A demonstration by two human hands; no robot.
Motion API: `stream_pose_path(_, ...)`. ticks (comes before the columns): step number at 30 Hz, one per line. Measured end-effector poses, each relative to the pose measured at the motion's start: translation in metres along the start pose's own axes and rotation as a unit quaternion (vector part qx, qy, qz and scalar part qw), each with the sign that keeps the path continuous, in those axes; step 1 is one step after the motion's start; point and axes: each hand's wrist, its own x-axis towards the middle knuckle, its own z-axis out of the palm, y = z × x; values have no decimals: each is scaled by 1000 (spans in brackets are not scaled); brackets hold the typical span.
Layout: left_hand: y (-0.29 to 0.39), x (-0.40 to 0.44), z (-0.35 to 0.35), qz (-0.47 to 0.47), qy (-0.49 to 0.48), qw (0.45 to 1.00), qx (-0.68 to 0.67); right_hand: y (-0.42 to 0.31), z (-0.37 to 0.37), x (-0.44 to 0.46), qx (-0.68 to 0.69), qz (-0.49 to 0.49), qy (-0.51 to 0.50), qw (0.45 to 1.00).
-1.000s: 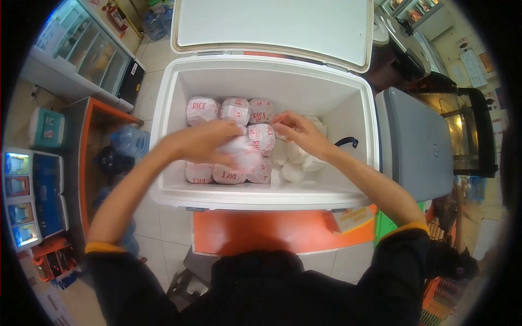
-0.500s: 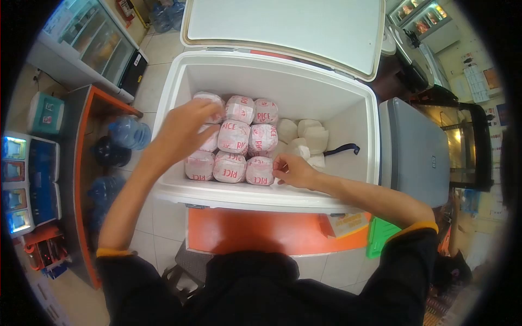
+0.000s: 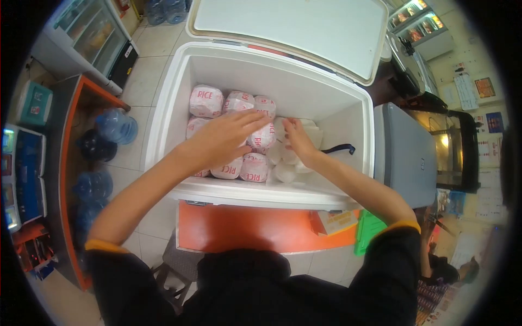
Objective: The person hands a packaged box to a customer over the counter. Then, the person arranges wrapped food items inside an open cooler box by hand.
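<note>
Inside an open white cooler [image 3: 163, 125] are several round packs in paper printed RICE [image 3: 206, 101], set in rows on the left. My left hand [image 3: 225, 138] lies over the middle packs, fingers extended and spread, hiding part of them. Near the right end of the rows is my right hand [image 3: 296, 138], its fingers bent and apart above plain white packs [image 3: 285, 173]; nothing shows in it. A dark blue strap or handle [image 3: 341, 148] rests to the right of these white packs.
The raised lid [image 3: 293, 27] is behind the cooler. A grey cooler [image 3: 408, 155] stands at right, an orange table [image 3: 234, 228] in front. Large water bottles [image 3: 117, 126] are at left, a stool [image 3: 180, 263] lower left. Another person [image 3: 443, 271] is at lower right.
My left hand has moved right from the left packs to the middle ones. My right hand has moved up from the front row, its fingers now apart. The view has shifted slightly.
</note>
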Motion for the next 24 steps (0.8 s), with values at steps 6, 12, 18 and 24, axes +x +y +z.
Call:
stream_pose_path(6, -41, -2, 52, -25, -98, 971, 215, 20, 78, 33, 189, -12, 53, 980)
stream_pose_path(12, -31, 1, 39, -49, -114, 972, 201, -2, 37, 1, 187, 104, -73, 974)
stream_pose_path(18, -28, 11, 32, -60, -102, 977, 180, 83, 74, 26, 39, 106, -68, 991)
stream_pose_path(24, -18, 15, 30, -37, -94, 970, 221, 5, -32, 18, -440, -13, -183, 879)
